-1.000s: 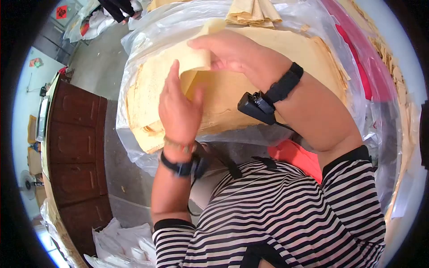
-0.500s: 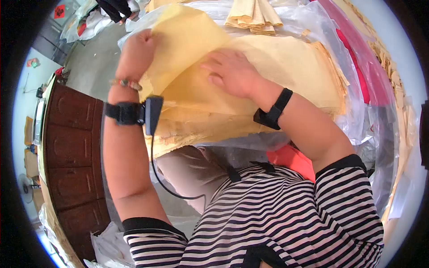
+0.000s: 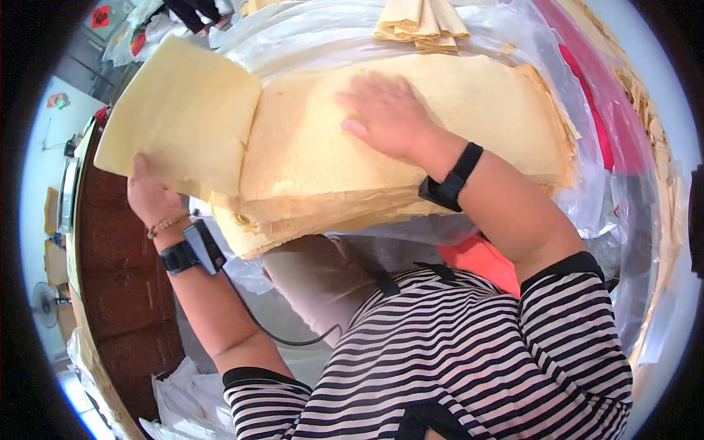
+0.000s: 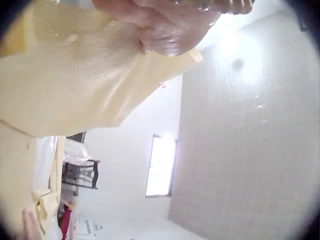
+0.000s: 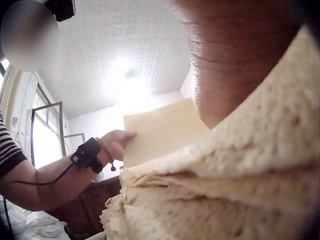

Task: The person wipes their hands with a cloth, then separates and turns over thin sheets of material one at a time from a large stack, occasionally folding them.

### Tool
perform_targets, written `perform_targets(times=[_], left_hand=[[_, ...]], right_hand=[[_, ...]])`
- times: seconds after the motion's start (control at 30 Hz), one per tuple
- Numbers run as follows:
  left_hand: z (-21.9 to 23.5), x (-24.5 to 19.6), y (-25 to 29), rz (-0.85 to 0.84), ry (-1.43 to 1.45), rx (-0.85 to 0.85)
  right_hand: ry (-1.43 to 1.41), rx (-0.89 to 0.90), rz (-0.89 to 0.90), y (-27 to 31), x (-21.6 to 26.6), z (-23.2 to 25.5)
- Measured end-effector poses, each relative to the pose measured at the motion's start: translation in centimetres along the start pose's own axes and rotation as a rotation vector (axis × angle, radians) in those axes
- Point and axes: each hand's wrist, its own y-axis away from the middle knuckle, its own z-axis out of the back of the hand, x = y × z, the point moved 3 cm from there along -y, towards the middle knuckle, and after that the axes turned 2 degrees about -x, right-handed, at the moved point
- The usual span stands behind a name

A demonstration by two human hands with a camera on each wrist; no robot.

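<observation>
A stack of pale yellow sheets lies in front of the person. At its left end a flap of sheet stands raised, its lower edge gripped by the left hand, thumb on the near face and fingers behind it. The right hand rests on the stack's top near the middle, fingers spread. In the left wrist view the left hand is at the top against the sheet. The right wrist view shows the layered stack edge close up, with the right hand above.
Clear plastic lies under and around the stack. A folded bundle of sheets sits beyond it. A brown wooden cabinet stands at the left, white bags at the lower left. Someone's dark-trousered legs show at the top.
The left hand has swung from over the stack out to the left with the sheet, which is now folded up at the left end. The right hand has come down flat on the stack.
</observation>
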Motion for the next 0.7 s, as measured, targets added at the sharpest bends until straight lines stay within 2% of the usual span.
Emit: perform_targets(times=[0.03, 0.13, 0.23, 0.3, 0.37, 0.43, 0.5, 0.53, 0.6, 0.67, 0.7], left_hand=[[0.9, -1.2, -0.4, 0.021, 0.058, -0.066], [2.3, -4.5, -1.8, -0.075, -0.004, -0.07], [4.1, -5.4, -4.3, 0.001, -0.004, 0.0], [6.0, -3.5, -7.3, 0.075, 0.047, 0.029], [6.3, -2.1, -7.7, 0.109, 0.069, 0.014], [7.5, -1.2, -8.9, 0.054, -0.115, 0.059], [10.3, 0.8, -11.7, 0.11, -0.259, 0.037], [12.0, 2.4, -13.7, 0.198, -0.314, -0.003], [11.2, 1.8, -13.9, 0.284, -0.323, -0.043], [10.9, 0.8, -13.0, 0.304, -0.254, -0.046], [11.8, 2.2, -14.4, 0.324, -0.042, -0.041]], right_hand=[[0.006, 0.002, 0.006, 0.0, 0.0, 0.1], [0.01, -0.017, 0.02, -0.1, 0.0, -0.1], [0.005, -0.018, 0.015, -0.1, -0.1, -0.3], [0.026, -0.008, 0.016, -0.1, 0.1, -0.1], [0.032, -0.007, 0.014, 0.0, 0.0, -0.1], [0.02, -0.018, 0.015, 0.1, -0.1, -0.1], [0.016, -0.019, 0.019, 0.0, 0.0, 0.1], [0.011, -0.02, 0.022, -0.1, 0.1, 0.3], [0.027, 0.003, 0.018, -0.2, 0.1, 0.3], [0.041, 0.002, 0.013, -0.2, -0.1, 0.2], [0.05, -0.006, 0.017, -0.1, -0.1, 0.1]])
